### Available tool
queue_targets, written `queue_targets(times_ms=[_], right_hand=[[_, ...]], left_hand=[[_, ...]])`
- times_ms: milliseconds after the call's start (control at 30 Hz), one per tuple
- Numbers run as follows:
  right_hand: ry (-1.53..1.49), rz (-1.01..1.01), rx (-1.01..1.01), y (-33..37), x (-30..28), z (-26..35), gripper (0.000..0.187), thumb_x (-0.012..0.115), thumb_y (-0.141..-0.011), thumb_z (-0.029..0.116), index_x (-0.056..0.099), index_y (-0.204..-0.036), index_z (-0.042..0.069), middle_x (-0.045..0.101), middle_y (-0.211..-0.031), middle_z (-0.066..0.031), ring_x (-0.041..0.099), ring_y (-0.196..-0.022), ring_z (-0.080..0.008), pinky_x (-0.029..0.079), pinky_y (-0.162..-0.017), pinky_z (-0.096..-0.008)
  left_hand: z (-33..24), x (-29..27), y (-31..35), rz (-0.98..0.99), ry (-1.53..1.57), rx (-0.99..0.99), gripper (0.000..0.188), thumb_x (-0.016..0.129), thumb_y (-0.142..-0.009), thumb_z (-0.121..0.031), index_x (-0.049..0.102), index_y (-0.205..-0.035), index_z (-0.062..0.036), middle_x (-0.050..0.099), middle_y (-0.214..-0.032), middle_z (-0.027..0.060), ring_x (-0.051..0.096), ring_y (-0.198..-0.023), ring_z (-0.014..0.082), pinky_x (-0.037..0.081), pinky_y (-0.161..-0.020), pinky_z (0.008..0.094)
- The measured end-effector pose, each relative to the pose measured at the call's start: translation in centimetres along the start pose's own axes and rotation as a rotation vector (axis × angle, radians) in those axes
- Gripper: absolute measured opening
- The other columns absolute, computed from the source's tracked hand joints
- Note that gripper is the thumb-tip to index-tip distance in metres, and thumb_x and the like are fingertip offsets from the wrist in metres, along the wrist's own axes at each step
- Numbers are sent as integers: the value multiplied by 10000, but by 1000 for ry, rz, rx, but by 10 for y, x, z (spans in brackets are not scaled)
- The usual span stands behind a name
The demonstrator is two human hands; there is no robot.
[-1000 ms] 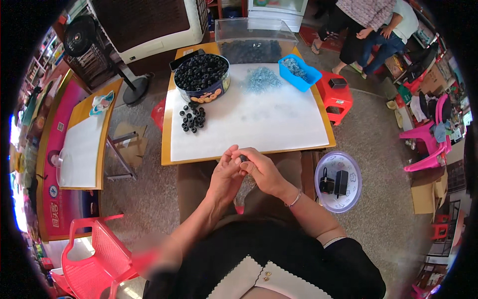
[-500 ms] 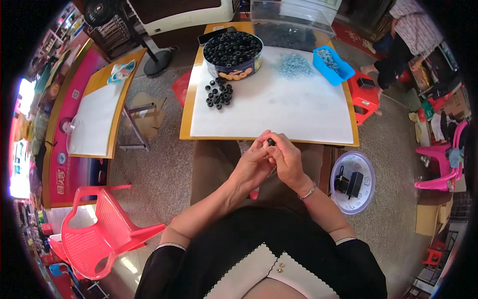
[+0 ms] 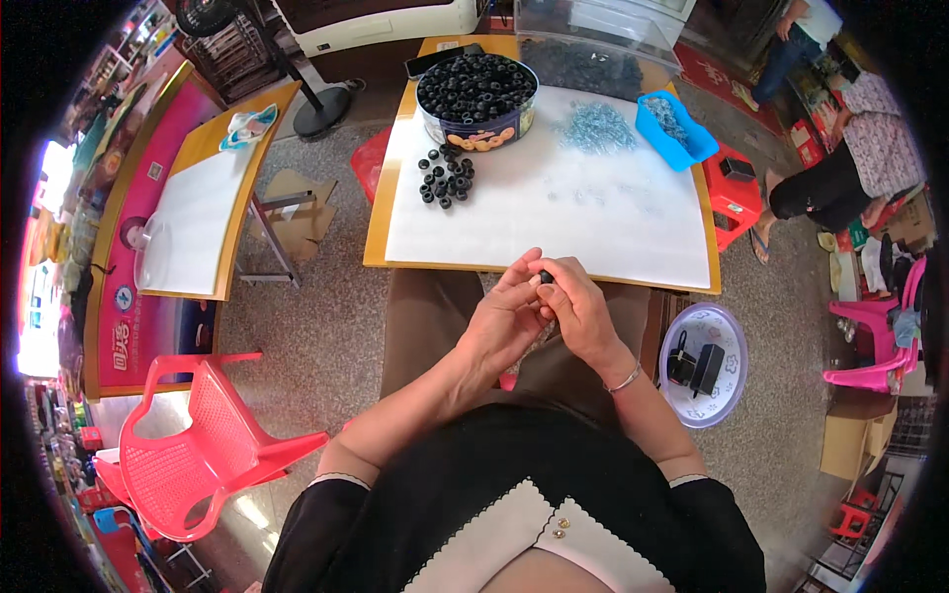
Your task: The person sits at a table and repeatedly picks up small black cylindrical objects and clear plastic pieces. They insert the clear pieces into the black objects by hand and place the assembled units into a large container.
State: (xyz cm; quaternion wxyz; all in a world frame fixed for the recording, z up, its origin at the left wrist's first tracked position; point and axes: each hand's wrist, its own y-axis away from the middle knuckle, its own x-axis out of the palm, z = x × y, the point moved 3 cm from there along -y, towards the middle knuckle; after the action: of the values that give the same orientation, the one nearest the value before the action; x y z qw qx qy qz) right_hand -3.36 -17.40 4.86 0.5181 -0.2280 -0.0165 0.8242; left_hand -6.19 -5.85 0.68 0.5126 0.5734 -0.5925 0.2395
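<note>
My left hand point(image 3: 501, 314) and my right hand point(image 3: 583, 311) meet in front of the table's near edge, above my lap. A small black round piece point(image 3: 546, 278) is pinched between the fingertips of both hands, mostly by my right thumb and forefinger. My left fingers curl against it, the palm partly showing. On the white tabletop point(image 3: 554, 232) lies a loose group of black round pieces with holes point(image 3: 447, 182). Behind them stands a round tub point(image 3: 481, 135) heaped with the same pieces.
Small silvery-blue bits point(image 3: 599, 128) lie spread beside a blue tray point(image 3: 678, 143) of similar bits. A clear bin point(image 3: 583, 69) of dark pieces stands behind. At right are a red stool point(image 3: 732, 198) and a lilac basin point(image 3: 736, 371). A pink chair point(image 3: 198, 435) stands left.
My view has shifted slightly. My left fingers have opened a little around the black piece. A person at the right has moved, and another person now shows at the upper right.
</note>
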Motion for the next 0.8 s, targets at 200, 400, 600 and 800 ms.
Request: queue_targets(times_ms=[200, 400, 600, 800], right_hand=[[174, -23, -110, -6, -11, 6, 427, 590, -827, 81, 491, -1239, 28, 482, -1092, -136, 480, -1011, -250, 432, -833, -326], [-108, 92, -37, -7, -18, 14, 409, 544, -844, 53, 482, -1247, 19, 503, -1153, -123, 521, -1026, -231, 426, -889, -316], [-185, 200, 2, -4, -17, 8, 366, 513, -877, 72, 486, -1233, -6, 521, -1165, -127, 540, -1031, -223, 419, -909, -309], [-58, 153, -67, -5, -16, 16, 341, 499, -904, 116, 488, -1224, -1, 538, -1147, -136, 535, -1051, -222, 425, -899, -307]], left_hand=[[-16, 12, 4, -98, -202, 4, 297, 536, -902, -66, 486, -1188, -6, 583, -944, 58, 560, -803, 119, 471, -698, 262], [-25, 16, -2, 76, -348, -121, 234, 540, -917, -117, 547, -1113, 10, 593, -923, 44, 564, -797, 113, 480, -713, 256], [-25, 20, 2, 154, -332, -217, 183, 540, -924, -134, 578, -1047, -3, 593, -909, 23, 558, -781, 108, 464, -703, 247], [-27, 9, -2, 223, -400, -191, 222, 569, -908, -158, 578, -1072, -9, 593, -922, 17, 536, -787, 105, 437, -697, 243]])
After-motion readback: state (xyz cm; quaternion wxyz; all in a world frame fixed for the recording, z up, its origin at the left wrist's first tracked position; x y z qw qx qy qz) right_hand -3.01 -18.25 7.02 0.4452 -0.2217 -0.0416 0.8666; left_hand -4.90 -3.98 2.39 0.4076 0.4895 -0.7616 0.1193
